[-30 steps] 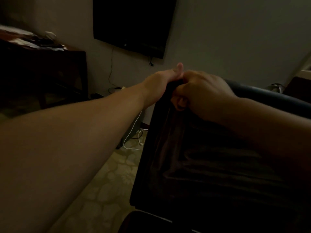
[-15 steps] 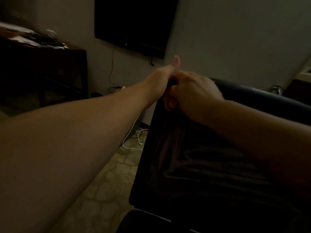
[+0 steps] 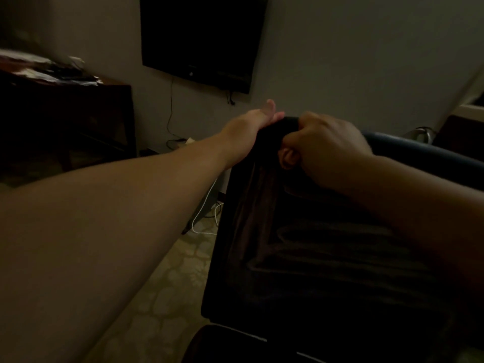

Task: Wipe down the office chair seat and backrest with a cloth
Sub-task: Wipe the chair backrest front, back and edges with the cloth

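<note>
The black office chair backrest fills the lower right of the head view, with faint wipe streaks on its face. My left hand holds its top left corner, thumb up and fingers hidden behind the edge. Beside it, my right hand is curled round a bunched dark cloth on the top edge. In this dim light the cloth is hard to tell from the chair. A dark edge of the seat shows at the bottom.
A black TV hangs on the wall ahead, with cables trailing to the patterned floor. A dark wooden desk piled with papers stands at the left. A blue-edged object lies behind the chair.
My right hand slid left along the top edge against my left hand, then back right, so the bunched cloth now shows between them. My left hand has hardly moved.
</note>
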